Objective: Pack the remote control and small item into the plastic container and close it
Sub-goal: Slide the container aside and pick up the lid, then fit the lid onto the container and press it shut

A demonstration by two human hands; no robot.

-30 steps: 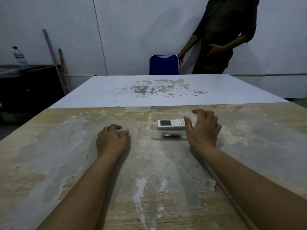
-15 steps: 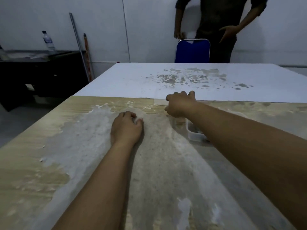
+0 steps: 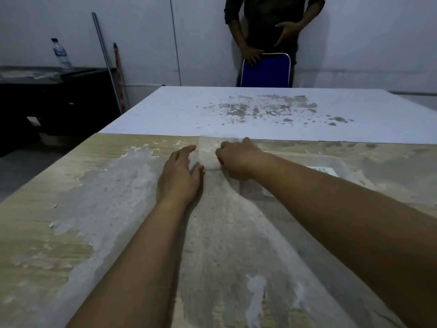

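A clear plastic container [image 3: 340, 162] stands on the worn wooden table [image 3: 71, 209], right of my hands and partly behind my right forearm. The white remote control [image 3: 324, 170] lies inside it; only one corner shows. The small item is hidden. The container's clear lid [image 3: 208, 153] lies flat near the table's far edge. My right hand [image 3: 238, 159] is curled around the lid's right side. Just left of the lid, my left hand [image 3: 181, 177] rests palm down with its fingers spread and holds nothing.
A white table [image 3: 236, 110] with grey flaking spots adjoins the far edge. Behind it are a blue chair [image 3: 266, 71] and a standing person [image 3: 272, 22]. A dark cabinet [image 3: 52, 100] with a water bottle [image 3: 61, 53] stands at the left; poles [image 3: 108, 65] lean on the wall.
My right hand left the container, crossed to the left and closed on the lid. My left hand went from a loose fist to spread fingers and slid toward the lid.
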